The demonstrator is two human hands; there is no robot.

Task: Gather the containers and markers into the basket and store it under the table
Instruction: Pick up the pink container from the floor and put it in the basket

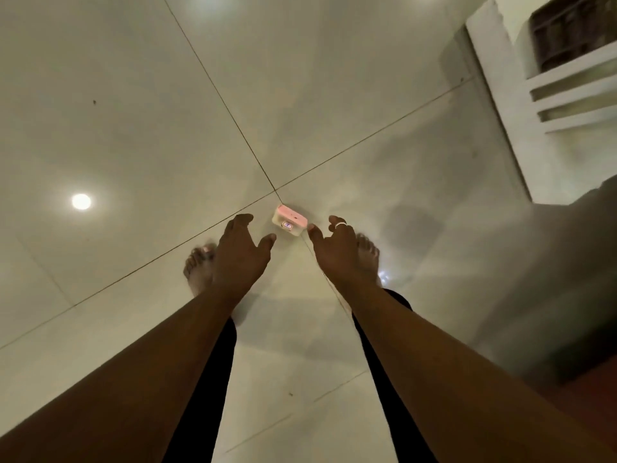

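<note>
A small clear container with a pink lid (289, 222) lies on the pale tiled floor, close to where four tiles meet. My left hand (241, 252) hangs just left of it, fingers spread, holding nothing. Just right of the container is my right hand (334, 250), also spread and empty, with a pale ring on one finger. Both hands are apart from the container. No basket or marker is in view.
My bare feet (199, 266) stand on the floor under the hands, dark trouser legs below. White furniture with shelves (567, 91) stands at the upper right. A ceiling light reflects on the tiles (81, 201). A dark blurred shape fills the right edge.
</note>
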